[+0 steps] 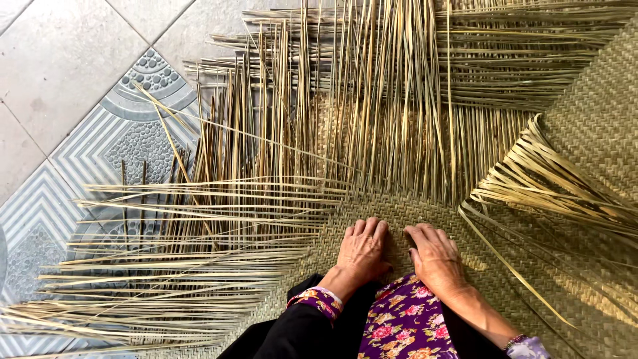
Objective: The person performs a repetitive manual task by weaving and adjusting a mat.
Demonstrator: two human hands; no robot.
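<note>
Head view looks straight down on a partly woven straw mat (pixel 591 113) spread over a tiled floor (pixel 60 73). Both hands rest on the finished weave near the bottom middle of the picture, side by side and almost touching. The left hand (pixel 362 251) lies palm down, its fingers held close together and pointing away from the person, the fingertips pressed onto the mat just short of the place where the weave ends. The right hand (pixel 435 256) also lies palm down, fingers slightly curled and angled toward the left hand; whether it pinches a strand under its fingertips cannot be told.

The woven part of the mat runs under both hands, widens to the right and climbs to the upper right corner. Just beyond the fingertips, the loose unwoven strands (pixel 372 100) stand out from the weave edge and fan away toward the top of the picture. A second set of loose strands (pixel 186 266) runs out to the left of the left hand, crossing over the patterned tiles. To the right of the right hand, a bundle of flat pale strips (pixel 545 179) lies bent across the woven surface.

Floral purple cloth (pixel 405 326) and black sleeves show at the bottom edge.
</note>
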